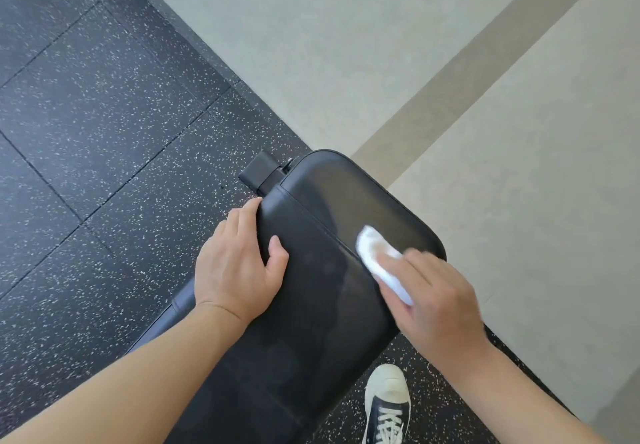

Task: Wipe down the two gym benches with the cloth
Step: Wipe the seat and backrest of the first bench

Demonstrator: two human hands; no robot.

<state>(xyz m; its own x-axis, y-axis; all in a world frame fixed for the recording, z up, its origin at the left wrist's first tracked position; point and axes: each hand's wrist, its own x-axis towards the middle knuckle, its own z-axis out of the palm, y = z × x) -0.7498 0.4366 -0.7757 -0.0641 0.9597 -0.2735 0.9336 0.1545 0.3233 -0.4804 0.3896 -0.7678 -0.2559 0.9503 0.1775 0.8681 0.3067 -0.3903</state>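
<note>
From the head view, our right hand [438,291] presses a soft, light white cloth [377,260] flat on the padded black bench [322,305], fingers curled over it. Our left hand [239,263] grips the bench's edge, steadying its smooth, firm pad.

The black padded gym bench [311,270] looks like smooth leather or vinyl, with a soft sheen that catches the light near its rounded end and stitched seams running across the cover. The small white cloth [377,256] on it looks soft, matt and crumpled. Beside the pad's far end, a black block-shaped frame part [258,170] has a dull, smooth finish; whether it is plastic or painted metal cannot be told. The dark floor mat [104,114] looks like matt, grainy rubber flecked with white, laid in tiles. The pale beige floor [346,45] beyond looks smooth and matt. The black and white sneaker [388,405] looks like canvas, with a smooth rubbery toe cap.
</note>
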